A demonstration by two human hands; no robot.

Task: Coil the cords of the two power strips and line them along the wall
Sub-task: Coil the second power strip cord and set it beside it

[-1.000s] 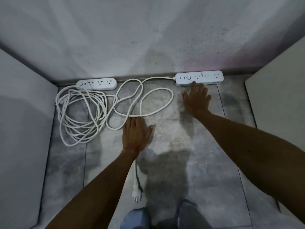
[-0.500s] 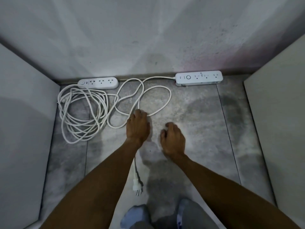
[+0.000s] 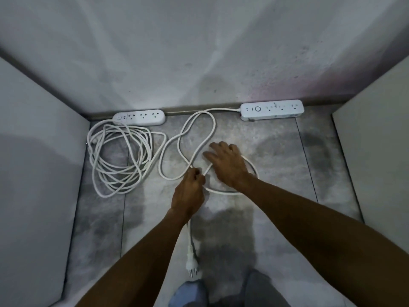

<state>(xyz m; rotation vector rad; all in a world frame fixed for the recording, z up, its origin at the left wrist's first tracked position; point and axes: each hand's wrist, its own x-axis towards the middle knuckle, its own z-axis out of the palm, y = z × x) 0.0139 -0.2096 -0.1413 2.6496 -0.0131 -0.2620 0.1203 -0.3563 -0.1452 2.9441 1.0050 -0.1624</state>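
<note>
Cords, two, white, on a grey tiled floor (image 3: 276, 207) in a narrow alcove. We list the left power strip (image 3: 139, 117) flat against the back wall (image 3: 199, 63), its long cord (image 3: 115, 160) gathered in a loose many-turn heap just in front of it; that coil is rough but arguably done. We list the right power strip (image 3: 272, 110) also against the wall, its cord (image 3: 199, 134) only partly laid in loops, the plug (image 3: 191, 263) trailing back towards our feet.

Change noted: one second ago our right hand (image 3: 228, 165) lay just beside the right strip and our left hand (image 3: 190, 191) lay flat on the floor. Both have since come together on the right cord. The left grip is now narrow, pinched shut on the cord where its strands cross. The right hand is spread wide, fingers pressing down over a fresh round loop on the floor, holding nothing closed.

We judge placing of the strips finished and coiling of the second cord begun. Remaining: the plug end must be drawn in and the loops stacked tidily near the wall.
</note>
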